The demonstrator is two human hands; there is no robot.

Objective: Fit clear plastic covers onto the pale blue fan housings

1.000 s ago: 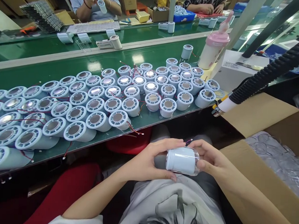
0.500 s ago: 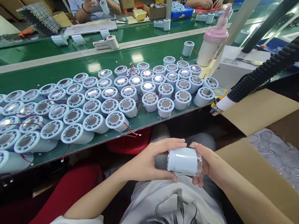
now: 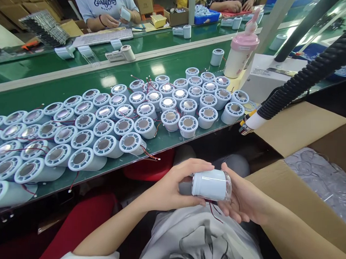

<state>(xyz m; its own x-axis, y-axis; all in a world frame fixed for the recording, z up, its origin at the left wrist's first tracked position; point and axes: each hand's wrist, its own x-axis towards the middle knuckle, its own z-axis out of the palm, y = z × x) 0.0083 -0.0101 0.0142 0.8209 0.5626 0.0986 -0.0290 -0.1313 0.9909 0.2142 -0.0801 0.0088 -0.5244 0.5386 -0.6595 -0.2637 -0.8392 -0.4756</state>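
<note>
A pale blue cylindrical housing (image 3: pixel 210 184) with a clear end lies sideways over my lap, held between both hands. My left hand (image 3: pixel 170 186) grips its left end with thumb on top and fingers beneath. My right hand (image 3: pixel 243 199) cups the clear right end in its palm, fingers spread under it. A thin red wire hangs from the housing below my right hand. On the green bench (image 3: pixel 77 83) in front stand several rows of matching housings (image 3: pixel 124 119) with round metal discs facing up, red wires trailing between them.
An open cardboard box (image 3: pixel 302 127) with clear plastic wrap inside sits at my right. A black corrugated hose (image 3: pixel 304 80) with a white nozzle reaches over the bench edge. A pink-lidded bottle (image 3: pixel 240 52) and a white machine (image 3: pixel 267 78) stand at the back right. Other people work across the conveyor.
My right hand has loosened and slid under the housing, fingers now spread below it, and a red wire now hangs down. The housing stays in about the same place.
</note>
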